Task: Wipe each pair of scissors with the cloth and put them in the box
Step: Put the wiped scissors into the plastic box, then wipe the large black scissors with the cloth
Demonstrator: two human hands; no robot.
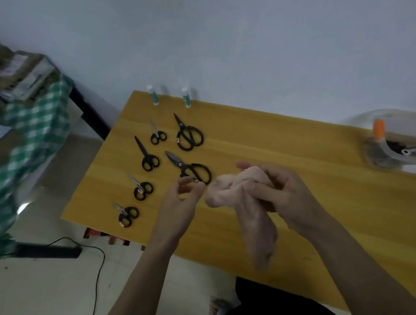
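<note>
**Cloth ready, reaching for the next pair**

The right hand (284, 186) bunches the pink cloth (243, 200) in curled fingers, its tail hanging loose, likely kept ready for wiping. The left hand (181, 204) hovers with fingers loosely curled just by the handles of the nearest scissors (189, 169); whether it pinches anything I cannot tell. Five more pairs lie spread beyond on the yellow counter (307, 142). The clear box (402, 144) sits far right, blurred, something dark already inside.

By my right fingers (265, 189) I see soft, fuzzy pink cloth (246, 205). Beyond my left fingers (186, 184), matt black plastic-handled scissors (189, 168) lie on a smooth yellow wooden table (308, 147).
</note>
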